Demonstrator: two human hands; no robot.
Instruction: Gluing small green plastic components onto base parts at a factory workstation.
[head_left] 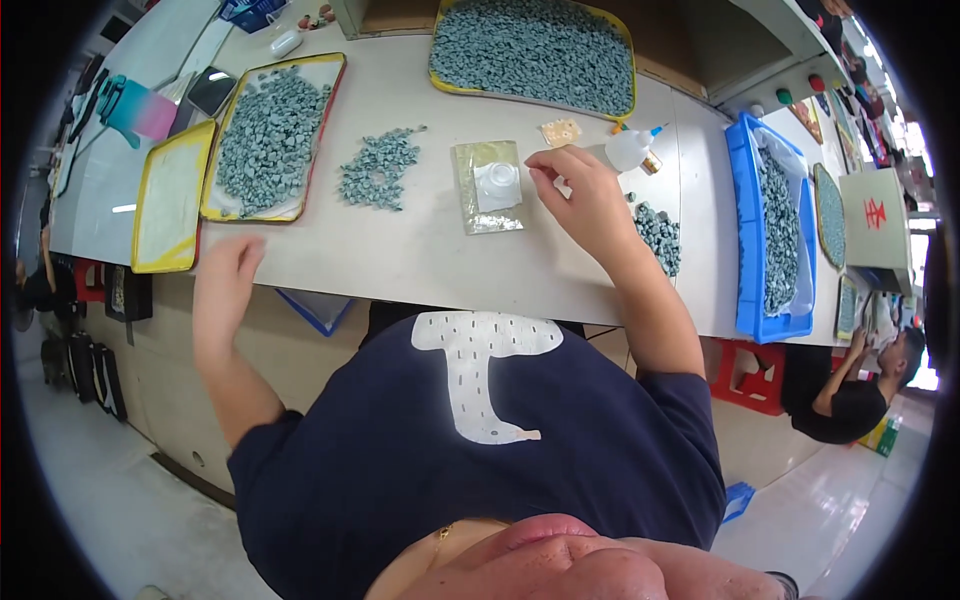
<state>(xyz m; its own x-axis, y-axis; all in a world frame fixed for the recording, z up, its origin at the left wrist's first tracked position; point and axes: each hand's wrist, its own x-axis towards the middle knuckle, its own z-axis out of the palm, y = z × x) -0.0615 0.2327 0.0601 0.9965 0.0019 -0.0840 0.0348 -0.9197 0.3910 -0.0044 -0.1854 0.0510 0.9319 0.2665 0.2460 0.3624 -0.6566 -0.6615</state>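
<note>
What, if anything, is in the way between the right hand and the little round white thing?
Nothing visible blocks the right hand from the round white thing; just the greenish sheet lies flat underneath.

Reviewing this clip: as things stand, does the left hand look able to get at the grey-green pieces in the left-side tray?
Probably yes: the left hand is just off the near edge of that tray, and nothing visible covers the grey-green pieces.
</note>
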